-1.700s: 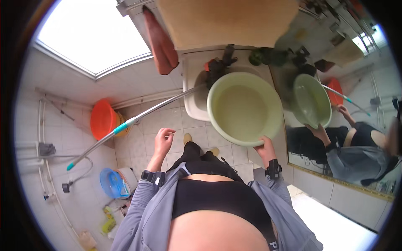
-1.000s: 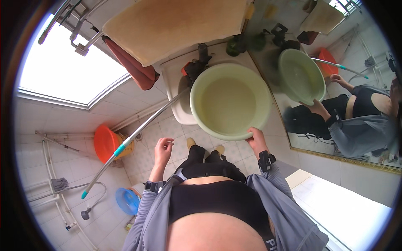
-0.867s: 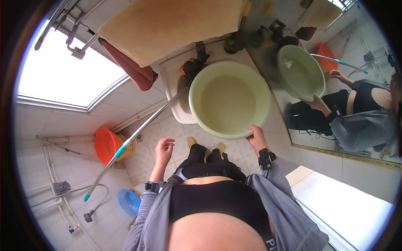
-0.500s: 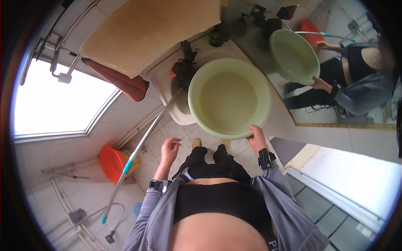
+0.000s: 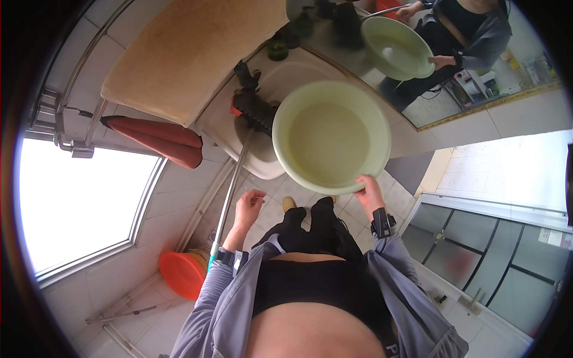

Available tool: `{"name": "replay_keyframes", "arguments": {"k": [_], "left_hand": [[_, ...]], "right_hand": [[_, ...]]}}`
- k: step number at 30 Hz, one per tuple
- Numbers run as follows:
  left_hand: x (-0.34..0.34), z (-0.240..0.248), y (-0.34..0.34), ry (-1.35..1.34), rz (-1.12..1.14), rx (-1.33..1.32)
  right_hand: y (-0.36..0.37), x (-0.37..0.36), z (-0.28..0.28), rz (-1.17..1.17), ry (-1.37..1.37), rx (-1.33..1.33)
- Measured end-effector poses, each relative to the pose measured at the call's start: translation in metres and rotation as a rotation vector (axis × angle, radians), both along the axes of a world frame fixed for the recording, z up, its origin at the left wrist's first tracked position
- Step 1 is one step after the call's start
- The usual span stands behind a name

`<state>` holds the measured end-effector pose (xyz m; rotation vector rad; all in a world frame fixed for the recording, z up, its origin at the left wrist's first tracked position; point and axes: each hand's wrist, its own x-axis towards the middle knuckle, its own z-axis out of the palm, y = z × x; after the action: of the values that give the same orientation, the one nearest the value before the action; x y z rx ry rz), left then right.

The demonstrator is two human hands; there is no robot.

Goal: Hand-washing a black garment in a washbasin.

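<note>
My right hand (image 5: 371,194) grips the near right rim of a large pale green basin (image 5: 379,143), with the thumb over the edge. The basin is held up in front of me beside the sink, its open top facing up; I cannot tell whether liquid is in it. My left hand (image 5: 249,209) is loosely closed with its fingers curled, apart from the basin, and nothing shows in it. Next to my left forearm a metal pole (image 5: 229,194) slants down from a dark, lumpy mop head (image 5: 256,107) in the white sink (image 5: 273,170).
A tan towel (image 5: 191,53) hangs at the upper left, above a dark red cloth (image 5: 164,140). On the lower left stands an orange basin (image 5: 179,275). A wall mirror (image 5: 477,98) is at the upper right, with a glass-panelled door (image 5: 471,238) below it.
The view has turned, shifting the mirror and window. The pole now appears steeper and closer to my left forearm. My right hand keeps its hold on the green basin; my left fingers look more curled.
</note>
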<state>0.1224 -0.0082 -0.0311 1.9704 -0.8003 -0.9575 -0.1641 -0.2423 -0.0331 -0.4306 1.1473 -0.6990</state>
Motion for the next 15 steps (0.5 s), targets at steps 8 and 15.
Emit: {"name": "replay_keyframes", "arguments": {"k": [8, 15], "left_hand": [[0.013, -0.010, -0.006, 0.023, -0.082, -0.058], [0.012, -0.007, -0.017, 0.042, -0.089, -0.085]], "right_hand": [[0.031, 0.000, -0.005, -0.021, 0.028, -0.023], [0.044, 0.006, 0.007, -0.035, 0.039, -0.016]]}}
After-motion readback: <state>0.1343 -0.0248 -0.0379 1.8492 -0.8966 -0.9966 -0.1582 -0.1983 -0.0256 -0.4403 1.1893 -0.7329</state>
